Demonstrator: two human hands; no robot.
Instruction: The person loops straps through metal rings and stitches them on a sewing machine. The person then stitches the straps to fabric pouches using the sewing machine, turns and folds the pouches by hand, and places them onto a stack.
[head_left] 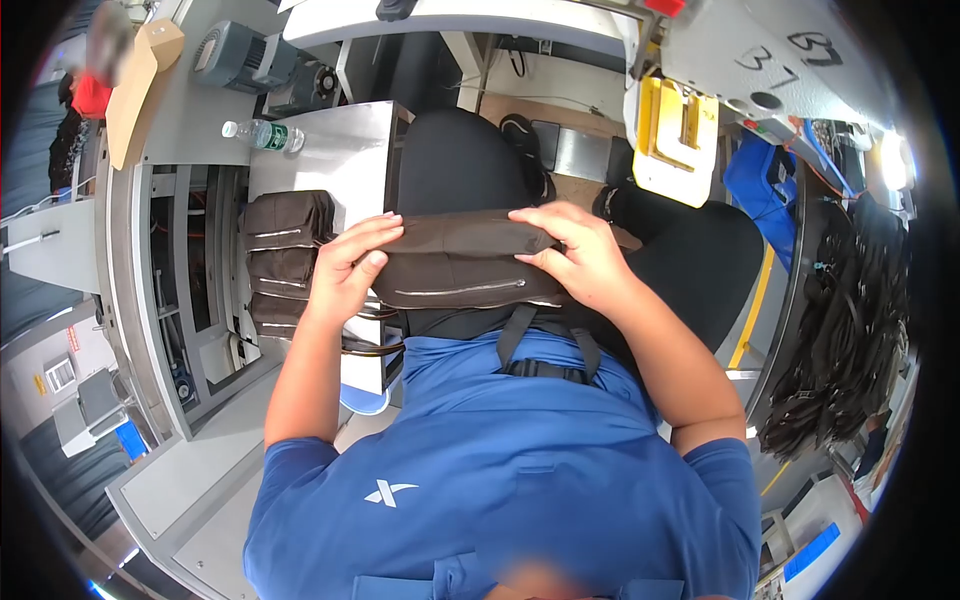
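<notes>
A dark brown folded fabric piece with a zipper (455,262) lies across my lap, its silver zipper line running along the near side. My left hand (350,262) grips its left end, fingers over the top edge and thumb apart below them. At the right end, my right hand (582,252) pinches the cloth between thumb and fingers. Just left of my left hand, several similar folded dark pieces (285,222) with zippers lie in a row on the metal table. The undersides of the held piece are hidden.
The metal table (345,135) at left carries a plastic water bottle (263,136). A machine head with a yellow and white plate (676,140) stands ahead on the right. Many dark straps (835,340) hang at far right, near a blue bin (762,185).
</notes>
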